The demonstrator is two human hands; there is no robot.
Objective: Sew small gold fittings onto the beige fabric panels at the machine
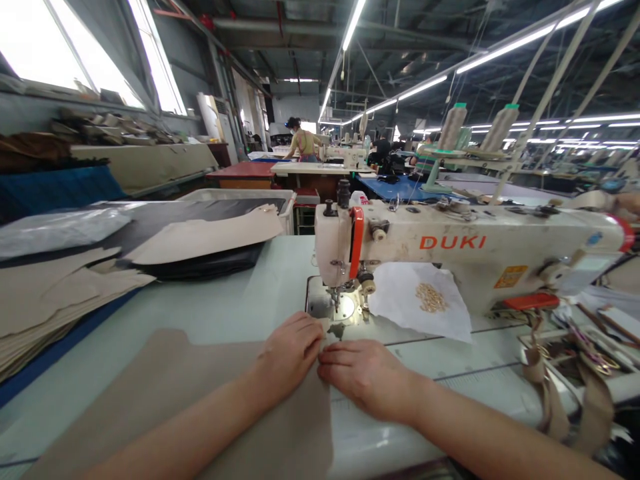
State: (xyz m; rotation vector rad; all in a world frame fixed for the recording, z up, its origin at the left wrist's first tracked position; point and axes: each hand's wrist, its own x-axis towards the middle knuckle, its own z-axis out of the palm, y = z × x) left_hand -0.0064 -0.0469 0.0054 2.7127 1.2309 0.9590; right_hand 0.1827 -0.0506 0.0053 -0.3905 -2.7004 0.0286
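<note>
A large taupe fabric panel (215, 380) lies flat on the pale sewing table, its corner just in front of the sewing machine (400, 240). My left hand (295, 343) rests on that corner with its fingers bent down and pressed together on the edge. Close beside it, my right hand (363, 373) has its fingers closed on the same edge from the right. The fingertips of both hands are partly hidden. Just beyond them are the lit needle plate (345, 307) and the presser foot, with a small gap between.
Cut beige pieces (210, 233) and a fabric stack (60, 300) lie at left. White paper with small gold rings (431, 298) sits under the machine arm. At right stands a tray (580, 360) with straps hanging over it. Behind, a person (305, 143) bends over a table.
</note>
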